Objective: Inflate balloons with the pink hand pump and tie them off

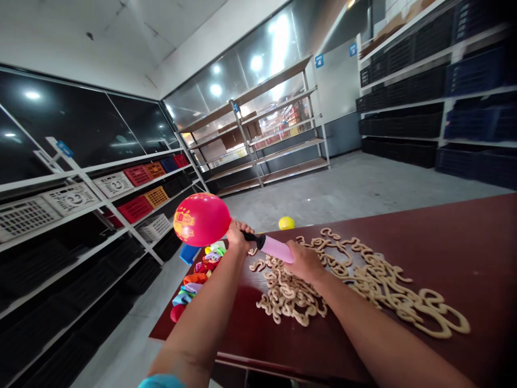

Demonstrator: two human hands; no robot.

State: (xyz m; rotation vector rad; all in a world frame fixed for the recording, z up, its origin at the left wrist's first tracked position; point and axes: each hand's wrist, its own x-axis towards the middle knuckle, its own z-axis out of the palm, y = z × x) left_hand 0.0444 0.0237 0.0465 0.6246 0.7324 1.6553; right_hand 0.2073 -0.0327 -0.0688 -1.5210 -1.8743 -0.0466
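Note:
A round pink-red balloon (pixel 202 219) with yellow print is inflated, its neck end at my left hand (pixel 239 235). The fingers of that hand are closed around the balloon's neck, at the black nozzle end of a pump. My right hand (pixel 304 261) is wrapped round the pink barrel of the pump (pixel 277 249). Both hands are above the dark red table (pixel 464 242). Below and beside my right hand lie heaps of beige curled pieces (pixel 288 293). Uninflated coloured balloons (pixel 194 279) lie along the table's left edge.
A yellow balloon (pixel 286 222) shows beyond the table's far edge. A blue object (pixel 188 253) is beside its left corner. Shelves with crates (pixel 137 207) stand at left, dark crates (pixel 404 116) at right, and a rack (pixel 278 137) at the back.

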